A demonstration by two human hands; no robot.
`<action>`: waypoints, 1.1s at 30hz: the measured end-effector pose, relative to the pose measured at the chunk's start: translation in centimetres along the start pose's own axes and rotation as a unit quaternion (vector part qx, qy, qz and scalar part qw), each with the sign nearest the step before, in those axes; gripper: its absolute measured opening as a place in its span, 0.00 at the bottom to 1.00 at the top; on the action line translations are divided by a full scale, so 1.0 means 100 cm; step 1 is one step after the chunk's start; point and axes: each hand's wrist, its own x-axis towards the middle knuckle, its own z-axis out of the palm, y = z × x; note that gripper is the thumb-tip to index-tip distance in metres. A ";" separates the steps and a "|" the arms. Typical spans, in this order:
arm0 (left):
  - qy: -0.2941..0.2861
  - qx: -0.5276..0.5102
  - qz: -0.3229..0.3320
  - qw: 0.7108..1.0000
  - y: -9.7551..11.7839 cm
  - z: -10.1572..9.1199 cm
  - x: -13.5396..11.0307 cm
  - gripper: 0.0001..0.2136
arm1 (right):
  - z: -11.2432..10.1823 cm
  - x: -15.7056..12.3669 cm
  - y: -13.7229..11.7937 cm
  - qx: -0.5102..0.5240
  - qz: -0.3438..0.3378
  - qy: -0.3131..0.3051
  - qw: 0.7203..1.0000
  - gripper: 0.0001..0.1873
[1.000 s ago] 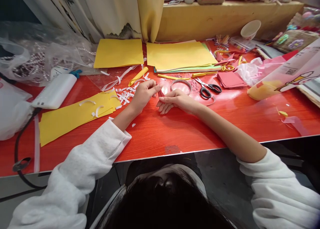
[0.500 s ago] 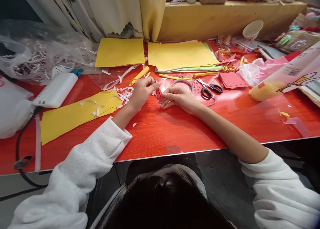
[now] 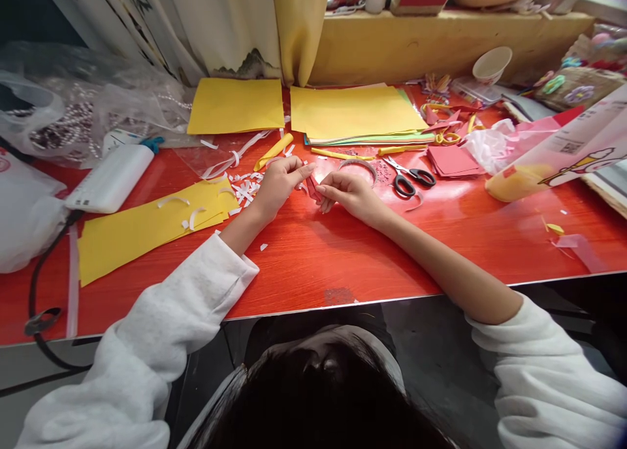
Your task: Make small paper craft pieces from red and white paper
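**Q:** State the position of the workpiece.
**A:** The small red paper piece [image 3: 312, 189] is at the centre of the frame, between the two hands, above the red table [image 3: 304, 266]. Its fold pattern is too small to read.

**Q:** State the grip.
**A:** The left hand [image 3: 283, 182] has thumb and forefinger brought together at the piece's upper end. The right hand [image 3: 353, 199] pinches its lower right side, thumb against forefinger, with no visible gap; the other fingers curl beneath. Holding opposite ends probably steadies a piece this small.

**Q:** Why are the scissors [image 3: 408, 171] right of centre?
**A:** Presumably to remain within easy reach of the right hand without obstructing it. The blades are parted and point to the upper left. A ring [image 3: 375, 172] lies just beside them, partly behind the right hand.

**Q:** And the paper stock?
**A:** Red squares [image 3: 453, 161] are stacked right of the scissors, edges roughly aligned, likely for easy pick-up. White scraps [image 3: 245, 191] lie beside the left hand.
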 end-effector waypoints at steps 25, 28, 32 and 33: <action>-0.058 0.066 -0.058 0.994 0.019 0.001 -0.007 0.15 | 0.006 -0.002 -0.006 0.116 0.145 -0.097 0.978 0.21; -0.052 0.094 -0.041 0.993 0.025 -0.001 -0.007 0.15 | 0.005 -0.001 -0.001 0.122 0.150 -0.125 0.973 0.20; -0.017 0.100 -0.023 0.995 0.029 0.001 -0.013 0.14 | 0.004 -0.003 0.001 0.110 0.129 -0.158 0.973 0.20; -0.007 0.099 -0.023 0.995 0.029 0.002 -0.014 0.15 | 0.004 -0.004 0.001 0.108 0.128 -0.157 0.973 0.20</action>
